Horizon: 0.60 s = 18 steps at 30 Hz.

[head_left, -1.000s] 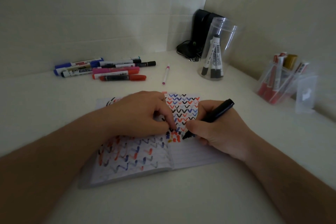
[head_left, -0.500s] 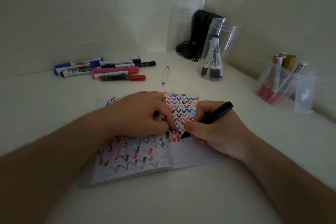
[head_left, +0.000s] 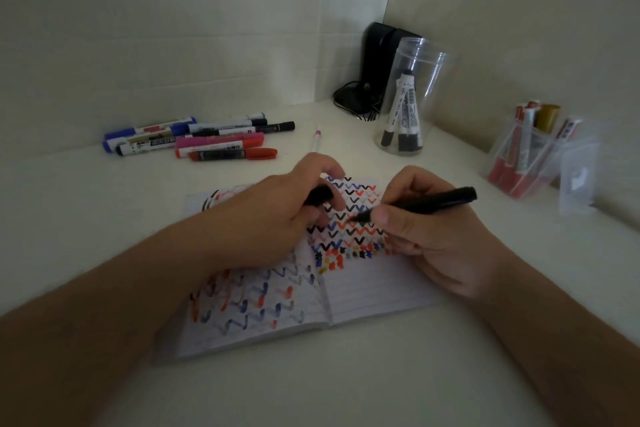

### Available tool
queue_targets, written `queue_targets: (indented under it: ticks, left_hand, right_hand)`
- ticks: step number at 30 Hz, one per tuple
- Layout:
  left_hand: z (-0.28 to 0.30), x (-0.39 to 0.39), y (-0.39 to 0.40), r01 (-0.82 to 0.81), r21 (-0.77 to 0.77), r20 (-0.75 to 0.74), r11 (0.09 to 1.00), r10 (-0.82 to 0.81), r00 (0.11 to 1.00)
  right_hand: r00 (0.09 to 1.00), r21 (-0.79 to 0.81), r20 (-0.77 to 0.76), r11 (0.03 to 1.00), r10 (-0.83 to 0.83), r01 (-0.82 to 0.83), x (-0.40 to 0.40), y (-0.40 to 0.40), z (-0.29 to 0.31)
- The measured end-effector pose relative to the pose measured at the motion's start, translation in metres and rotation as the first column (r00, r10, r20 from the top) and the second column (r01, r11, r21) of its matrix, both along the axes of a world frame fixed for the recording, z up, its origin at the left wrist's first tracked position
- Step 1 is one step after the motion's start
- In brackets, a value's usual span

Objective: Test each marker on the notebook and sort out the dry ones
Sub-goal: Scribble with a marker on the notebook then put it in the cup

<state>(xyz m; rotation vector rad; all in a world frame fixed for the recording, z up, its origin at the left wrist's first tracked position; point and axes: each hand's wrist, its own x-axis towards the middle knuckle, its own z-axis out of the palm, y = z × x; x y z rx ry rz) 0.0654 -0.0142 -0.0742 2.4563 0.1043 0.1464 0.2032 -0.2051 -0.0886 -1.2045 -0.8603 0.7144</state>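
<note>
I hold the black marker (head_left: 426, 202) in my right hand (head_left: 433, 236), pinched between thumb and fingers, its tip pointing left and hanging just over the zigzag rows on the notebook (head_left: 363, 291); whether the tip touches the paper I cannot tell. My left hand (head_left: 277, 215) sits over the notebook's upper left part, fingers curled round a small black cap (head_left: 318, 196), just beside the marker tip with a narrow strip of page between them. The notebook lies open under both hands, its right page filled with black, red and blue marks near the top and bare lines nearer me, its left page showing fainter smeared squiggles. Behind the notebook to the left lies a cluster of markers (head_left: 194, 140) on the table (head_left: 346, 385), blue, pink, red and black ones side by side, and a thin pink pen (head_left: 316, 138) lies alone just behind my left hand. Behind the notebook to the right stands a clear jar (head_left: 415, 97) with white markers in it, and further right a clear holder (head_left: 519, 163) with red ones.
</note>
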Motion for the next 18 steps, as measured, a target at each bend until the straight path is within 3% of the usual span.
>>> queue_targets:
  ticks: [2, 9, 18]
  left_hand:
    - [0.0008, 0.0010, -0.0009, 0.003, -0.020, 0.015, 1.000, -0.003, 1.000]
    - [0.0033, -0.0013, -0.0030, 0.025, -0.009, 0.061, 1.000, -0.025, 0.998]
    - [0.0080, -0.0045, -0.0086, -0.003, 0.029, 0.095, 1.000, 0.001, 0.996]
  right_hand:
    - [0.992, 0.053, -0.113, 0.997, 0.062, -0.056, 0.0052, -0.0013, 0.0016]
    - [0.955, 0.065, -0.296, 0.998, 0.002, 0.018, 0.0108, -0.0012, 0.0022]
    - [0.985, -0.047, -0.132, 0.993, -0.113, 0.108, 0.0051, -0.0020, 0.0053]
